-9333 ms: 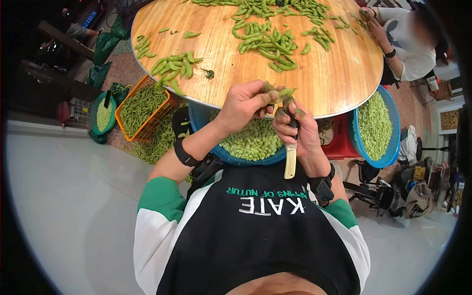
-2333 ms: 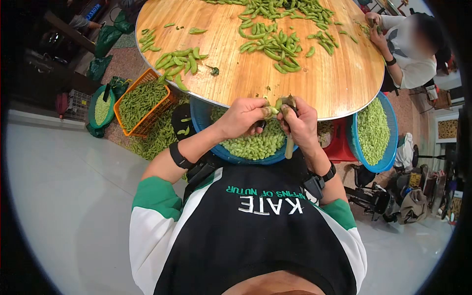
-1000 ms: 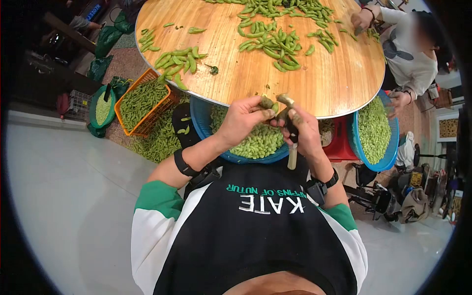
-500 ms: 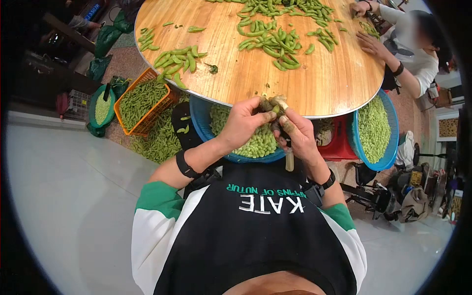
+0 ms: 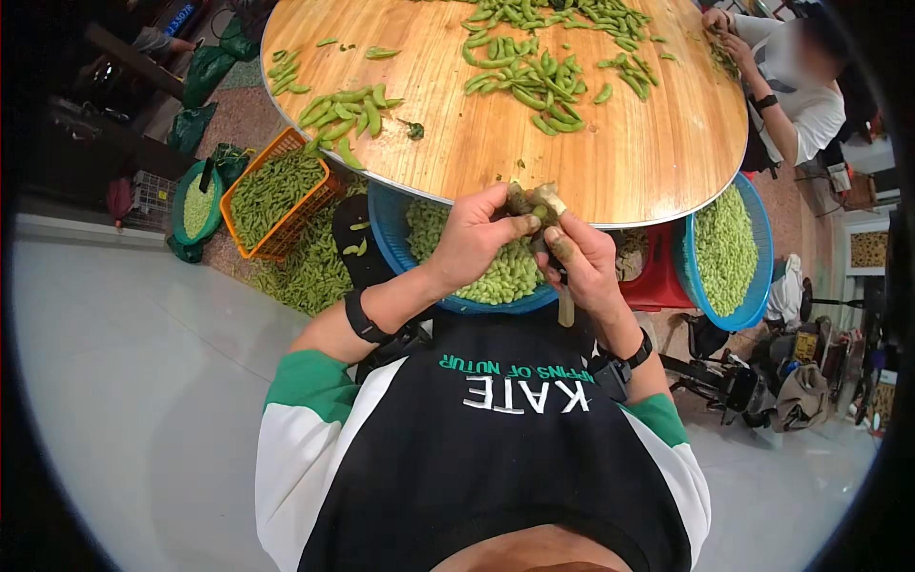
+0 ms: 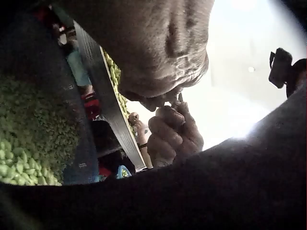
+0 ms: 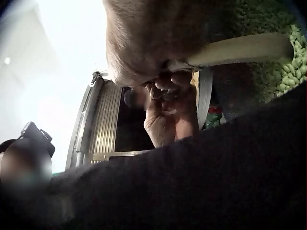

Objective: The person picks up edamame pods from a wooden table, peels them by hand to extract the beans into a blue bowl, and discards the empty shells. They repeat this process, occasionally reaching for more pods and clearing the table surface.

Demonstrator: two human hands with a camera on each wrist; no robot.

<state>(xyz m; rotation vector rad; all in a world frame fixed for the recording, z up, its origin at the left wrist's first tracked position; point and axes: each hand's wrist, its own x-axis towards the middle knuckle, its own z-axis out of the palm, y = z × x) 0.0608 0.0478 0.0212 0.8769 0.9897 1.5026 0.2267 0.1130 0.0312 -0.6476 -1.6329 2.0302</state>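
In the head view my left hand (image 5: 467, 243) pinches a green pod (image 5: 540, 212) between thumb and fingers, over the table's near edge. My right hand (image 5: 589, 265) touches it from the other side, its fingers curled round a pale-handled tool (image 5: 566, 307) that points down toward the shirt. The fingertips look stained, and the tool's far end is hidden. A blue basin (image 5: 389, 229) of shelled beans (image 5: 500, 276) stands below both hands. In the right wrist view the pale handle (image 7: 244, 49) sticks out from my right hand (image 7: 148, 43).
Pods (image 5: 543, 81) lie in piles on the round wooden table (image 5: 419, 176). An orange crate (image 5: 284, 151) of pods stands left, another blue basin (image 5: 764, 243) of beans right, beside a red stool (image 5: 658, 276). A person (image 5: 796, 95) sits at the table's far right.
Since a second ago my hands have come closer together around the pod, and the tool has stayed in my right hand. The other person's two hands have come together at the table's edge.
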